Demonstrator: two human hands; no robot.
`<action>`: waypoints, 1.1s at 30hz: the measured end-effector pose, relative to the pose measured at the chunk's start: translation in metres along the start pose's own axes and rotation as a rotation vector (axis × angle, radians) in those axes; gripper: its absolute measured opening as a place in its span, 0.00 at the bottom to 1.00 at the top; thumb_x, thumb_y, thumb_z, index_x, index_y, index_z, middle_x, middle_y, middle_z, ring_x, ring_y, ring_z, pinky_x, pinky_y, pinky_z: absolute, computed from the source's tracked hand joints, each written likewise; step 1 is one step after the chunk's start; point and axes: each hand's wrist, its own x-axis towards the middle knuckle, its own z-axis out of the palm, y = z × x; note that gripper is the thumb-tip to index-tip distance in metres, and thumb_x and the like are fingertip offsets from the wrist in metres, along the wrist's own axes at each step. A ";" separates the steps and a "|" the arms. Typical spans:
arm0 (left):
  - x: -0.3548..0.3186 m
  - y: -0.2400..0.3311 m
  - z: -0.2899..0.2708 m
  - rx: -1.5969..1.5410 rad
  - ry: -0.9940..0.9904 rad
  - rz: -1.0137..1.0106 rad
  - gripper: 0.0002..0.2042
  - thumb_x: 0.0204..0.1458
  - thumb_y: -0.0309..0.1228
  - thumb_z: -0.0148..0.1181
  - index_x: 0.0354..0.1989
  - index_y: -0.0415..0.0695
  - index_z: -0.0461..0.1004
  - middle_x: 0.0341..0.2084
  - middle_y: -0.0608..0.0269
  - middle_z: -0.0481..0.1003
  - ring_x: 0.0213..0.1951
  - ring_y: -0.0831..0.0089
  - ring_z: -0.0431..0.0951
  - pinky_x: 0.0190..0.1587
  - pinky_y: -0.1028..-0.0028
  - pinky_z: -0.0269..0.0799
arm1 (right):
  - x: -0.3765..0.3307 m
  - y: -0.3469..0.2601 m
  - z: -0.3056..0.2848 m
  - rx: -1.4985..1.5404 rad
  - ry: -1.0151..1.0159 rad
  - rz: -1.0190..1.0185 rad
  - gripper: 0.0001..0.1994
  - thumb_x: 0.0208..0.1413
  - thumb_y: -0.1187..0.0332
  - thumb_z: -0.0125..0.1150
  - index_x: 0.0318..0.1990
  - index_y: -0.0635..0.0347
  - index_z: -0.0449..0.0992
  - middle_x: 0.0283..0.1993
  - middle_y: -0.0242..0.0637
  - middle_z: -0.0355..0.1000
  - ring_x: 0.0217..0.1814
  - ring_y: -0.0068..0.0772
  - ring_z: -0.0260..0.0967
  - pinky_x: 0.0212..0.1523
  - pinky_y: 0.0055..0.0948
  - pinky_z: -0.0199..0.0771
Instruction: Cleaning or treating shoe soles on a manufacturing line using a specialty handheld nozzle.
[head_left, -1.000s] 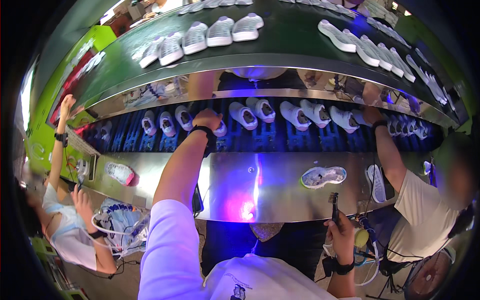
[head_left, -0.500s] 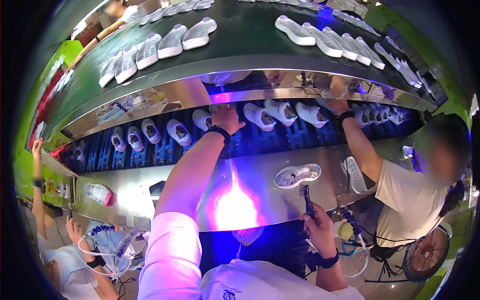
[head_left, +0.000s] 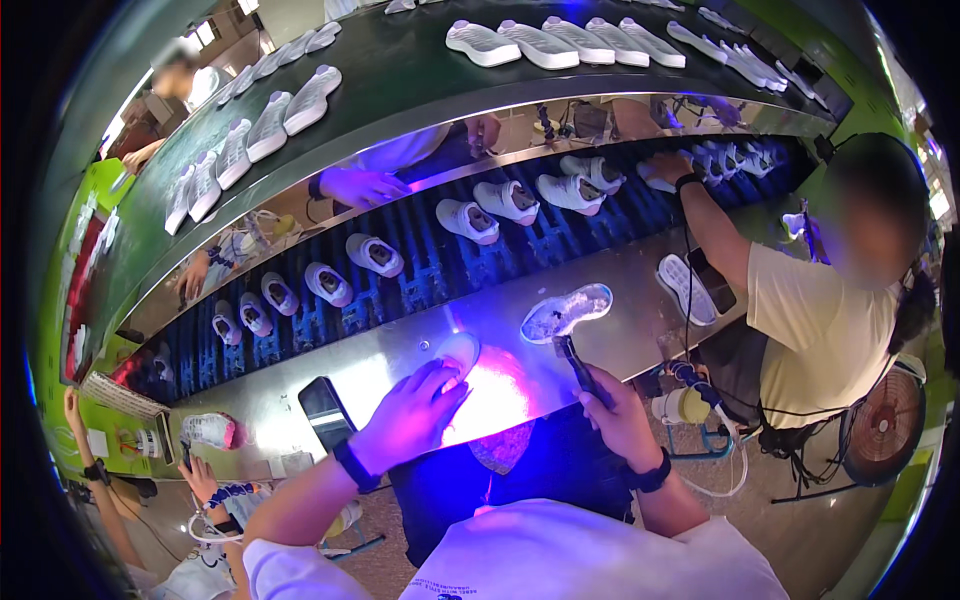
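Observation:
My left hand (head_left: 418, 408) grips a white shoe (head_left: 459, 352) over the metal ledge, in a bright pink-violet light spot. The fingers cover much of the shoe. In my right hand (head_left: 618, 425) is a dark-handled brush (head_left: 580, 371), its head at the near edge of a pale, sole-shaped piece (head_left: 590, 301) with a glossy smeared inside. Whether the bristles touch that piece, I cannot tell. Beyond the ledge, white shoes (head_left: 376, 256) stand in a row on a blue slatted conveyor (head_left: 420, 285).
White soles (head_left: 490, 45) lie on the green belt (head_left: 390, 70) above. A phone (head_left: 327, 412) rests left of my left hand, and another sole (head_left: 687, 290) lies at right. One co-worker (head_left: 830, 330) reaches onto the conveyor at right; others are at left. A fan (head_left: 882, 425) stands at right.
My left hand has come back from the conveyor to the ledge with a white shoe in it. My right hand has shifted slightly up and left with the brush. The view has turned.

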 end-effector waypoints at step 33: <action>-0.023 0.096 -0.027 -0.084 0.470 0.113 0.21 0.44 0.17 0.67 0.50 0.41 0.81 0.51 0.55 0.77 0.58 0.48 0.78 0.62 0.50 0.77 | -0.037 -0.091 0.007 -0.368 -0.201 -0.493 0.24 0.57 0.76 0.67 0.63 0.57 0.76 0.43 0.46 0.80 0.40 0.35 0.78 0.43 0.28 0.76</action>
